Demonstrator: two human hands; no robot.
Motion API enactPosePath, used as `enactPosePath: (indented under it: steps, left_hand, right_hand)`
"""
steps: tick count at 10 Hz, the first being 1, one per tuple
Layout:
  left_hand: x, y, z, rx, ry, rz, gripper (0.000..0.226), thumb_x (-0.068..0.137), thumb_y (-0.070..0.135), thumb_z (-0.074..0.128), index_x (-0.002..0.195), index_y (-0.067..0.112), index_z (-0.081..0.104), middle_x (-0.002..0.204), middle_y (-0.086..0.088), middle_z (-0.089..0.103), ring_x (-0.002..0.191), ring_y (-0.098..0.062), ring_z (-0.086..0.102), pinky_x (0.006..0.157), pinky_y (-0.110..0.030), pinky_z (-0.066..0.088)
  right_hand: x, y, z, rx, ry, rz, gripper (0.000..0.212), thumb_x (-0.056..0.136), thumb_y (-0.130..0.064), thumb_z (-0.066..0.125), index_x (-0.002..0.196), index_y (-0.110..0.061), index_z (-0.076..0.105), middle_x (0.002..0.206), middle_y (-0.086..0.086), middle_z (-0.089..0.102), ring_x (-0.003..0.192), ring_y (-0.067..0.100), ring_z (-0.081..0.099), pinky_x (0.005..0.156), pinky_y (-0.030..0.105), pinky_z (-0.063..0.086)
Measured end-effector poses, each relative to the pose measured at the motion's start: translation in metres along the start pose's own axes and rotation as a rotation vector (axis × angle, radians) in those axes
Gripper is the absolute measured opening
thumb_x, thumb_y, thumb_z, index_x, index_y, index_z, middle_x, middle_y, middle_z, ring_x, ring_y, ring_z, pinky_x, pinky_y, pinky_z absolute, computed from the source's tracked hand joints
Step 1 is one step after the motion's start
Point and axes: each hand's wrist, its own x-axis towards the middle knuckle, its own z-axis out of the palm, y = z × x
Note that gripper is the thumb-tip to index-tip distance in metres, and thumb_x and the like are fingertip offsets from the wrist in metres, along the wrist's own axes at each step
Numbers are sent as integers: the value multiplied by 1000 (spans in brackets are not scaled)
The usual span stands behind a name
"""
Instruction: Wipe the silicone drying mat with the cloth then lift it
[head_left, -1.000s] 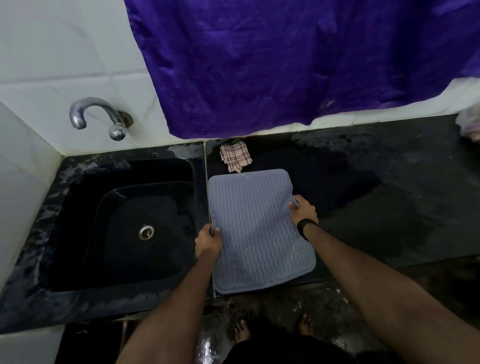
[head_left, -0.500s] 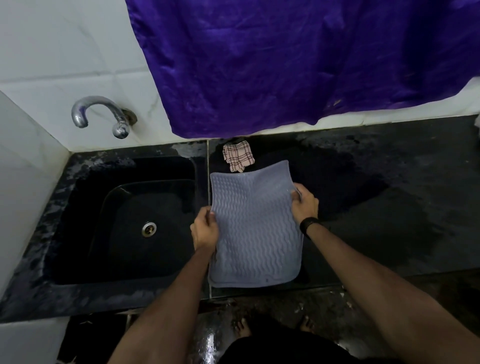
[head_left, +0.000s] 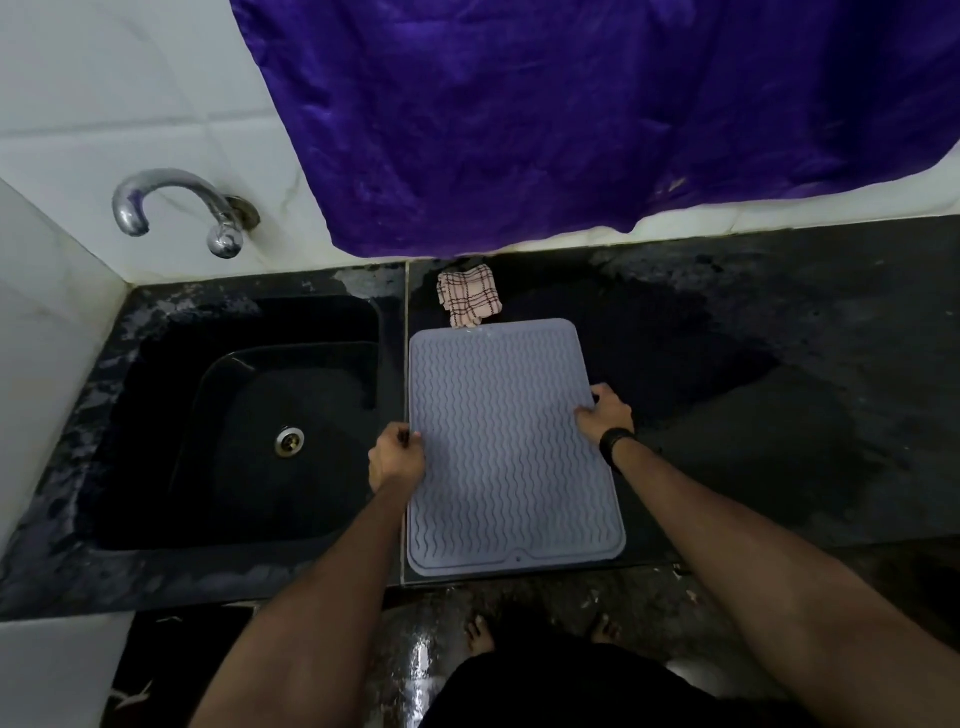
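Observation:
The grey-blue silicone drying mat (head_left: 506, 452), ribbed with wavy lines, spreads out flat and level over the black counter (head_left: 779, 415), just right of the sink. My left hand (head_left: 396, 457) grips its left edge and my right hand (head_left: 605, 413), with a black wristband, grips its right edge. I cannot tell whether the mat touches the counter. The checked pink cloth (head_left: 470, 293) lies crumpled on the counter at the mat's far edge, which covers the cloth's near tip. Neither hand touches the cloth.
A black sink (head_left: 156, 364) with a metal drain sits to the left, below a chrome tap (head_left: 171, 208) on the white tiled wall. A purple sheet (head_left: 571, 114) hangs over the wall behind. The counter looks wet. My bare feet (head_left: 480, 631) stand on the wet floor below.
Half a second ago the mat was raised and curled between my hands. It has come back down and flattened out, with both hands still gripping its side edges.

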Motion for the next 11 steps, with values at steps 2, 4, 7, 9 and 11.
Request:
enactPosePath:
  steps: [2,4,7,9,11]
  left_hand:
    - [-7,4,8,176,125,-1,23,102,20,56,122,10,60,123,-18,61,112,-38,61,92,-49,53]
    - [-18,3,27,484,84,491,64,104,27,52,160,11,27,168,-15,23,153,-33,24,123,-48,28]
    - [-16,19,26,731,-393,419,76,108,51,37,165,21,-5,170,-11,-19,158,-30,-13,129,-46,3]
    - [-11,62,-5,683,-417,394,83,105,50,47,165,26,-5,171,-7,-15,158,-29,-10,127,-51,6]
    - [6,141,-57,706,-249,527,82,105,53,46,165,21,2,172,-11,-9,159,-28,-7,128,-51,8]
  right_hand:
    - [-3,3,5,-195,102,-85,37,92,-17,55,128,-13,49,120,15,58,102,29,57,81,40,53]
    - [-18,-1,16,-583,73,-561,68,95,-36,49,152,-16,17,158,8,17,142,28,20,114,47,25]
    - [-23,-9,24,-825,-378,-465,79,97,-54,38,155,-22,-5,161,3,-17,148,24,-13,120,48,-2]
    - [-20,-44,-1,-825,-379,-402,80,96,-51,43,155,-22,-2,162,3,-15,149,25,-9,119,52,3]
    - [-4,-120,-51,-816,-252,-488,80,96,-57,41,155,-22,-1,162,4,-12,149,25,-4,119,54,6]
